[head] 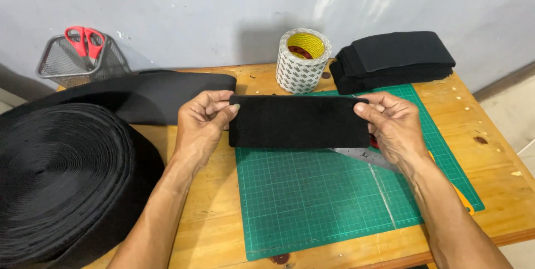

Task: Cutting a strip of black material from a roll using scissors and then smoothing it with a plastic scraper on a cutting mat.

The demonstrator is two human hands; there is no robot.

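- We pinch one black fabric strip (299,121) at its two ends: left hand (202,121) and right hand (394,121) closed on it, above the green cutting mat (312,202).
- One tape roll (303,60), one stack of black pieces (393,60) at the table's far edge.
- One big black roll (61,182) at the left edge.

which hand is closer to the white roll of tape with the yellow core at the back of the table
Left, narrowly. The left hand sits below-left of the white tape roll; the right hand sits below-right, slightly farther. Both pinch the black fabric strip.
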